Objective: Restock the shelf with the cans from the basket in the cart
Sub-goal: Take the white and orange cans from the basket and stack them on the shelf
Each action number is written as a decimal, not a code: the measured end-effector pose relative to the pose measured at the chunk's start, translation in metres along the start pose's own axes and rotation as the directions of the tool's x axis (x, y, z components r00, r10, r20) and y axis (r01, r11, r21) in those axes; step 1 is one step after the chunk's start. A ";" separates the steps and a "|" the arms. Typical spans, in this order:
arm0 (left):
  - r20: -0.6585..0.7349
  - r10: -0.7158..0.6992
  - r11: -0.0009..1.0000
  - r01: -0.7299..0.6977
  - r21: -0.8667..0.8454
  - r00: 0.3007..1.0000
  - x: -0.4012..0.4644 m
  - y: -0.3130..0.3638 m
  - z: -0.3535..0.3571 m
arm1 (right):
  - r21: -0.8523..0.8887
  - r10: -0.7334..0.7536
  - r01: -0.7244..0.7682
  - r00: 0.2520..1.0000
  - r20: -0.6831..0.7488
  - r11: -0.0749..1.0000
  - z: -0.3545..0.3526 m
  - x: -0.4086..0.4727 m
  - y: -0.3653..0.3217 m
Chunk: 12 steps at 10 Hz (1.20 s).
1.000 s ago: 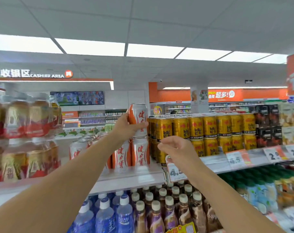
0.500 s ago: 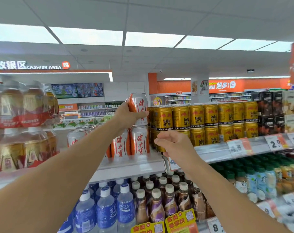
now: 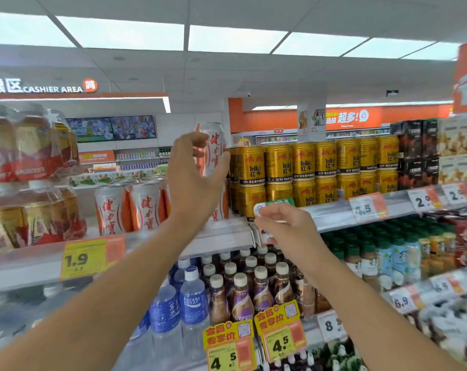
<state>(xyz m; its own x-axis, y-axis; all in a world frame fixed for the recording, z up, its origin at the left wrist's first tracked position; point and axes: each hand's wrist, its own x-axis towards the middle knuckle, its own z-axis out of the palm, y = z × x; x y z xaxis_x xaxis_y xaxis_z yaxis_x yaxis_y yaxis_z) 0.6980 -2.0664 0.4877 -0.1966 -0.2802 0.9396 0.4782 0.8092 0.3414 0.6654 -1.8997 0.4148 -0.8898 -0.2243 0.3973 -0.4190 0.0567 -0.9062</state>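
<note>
My left hand, fingers spread, sits just off the white Jianlibao can stacked at frame centre. My right hand pinches a small tag. A knock could topple that can.

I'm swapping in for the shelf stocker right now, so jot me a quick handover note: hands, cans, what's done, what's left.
Left hand: open, fingers spread just in front of the top white-and-orange can, apparently letting go of it.
Right hand: pinches a small green-and-white tag at the shelf edge.
The top can stands stacked on another of the same brand, beside the gold Red Bull cans; more white-and-orange cans stand to the left.
Done: this can looks placed.
Left: the cart and basket are out of view, so check what remains.
</note>
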 end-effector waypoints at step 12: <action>0.741 -0.506 0.425 0.620 0.660 -0.442 -0.725 -0.018 -0.014 | -0.330 0.824 -0.935 0.082 -0.560 -0.131 -0.156 -0.490 0.641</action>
<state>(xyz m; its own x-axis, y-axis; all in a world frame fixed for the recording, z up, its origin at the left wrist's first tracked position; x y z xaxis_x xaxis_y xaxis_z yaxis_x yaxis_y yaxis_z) 0.8445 -1.8850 -0.1989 -0.7893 0.0968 -0.6063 -0.4835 0.5108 0.7109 0.8042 -1.6015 -0.3382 -0.5198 0.5733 -0.6334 0.8272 0.5231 -0.2053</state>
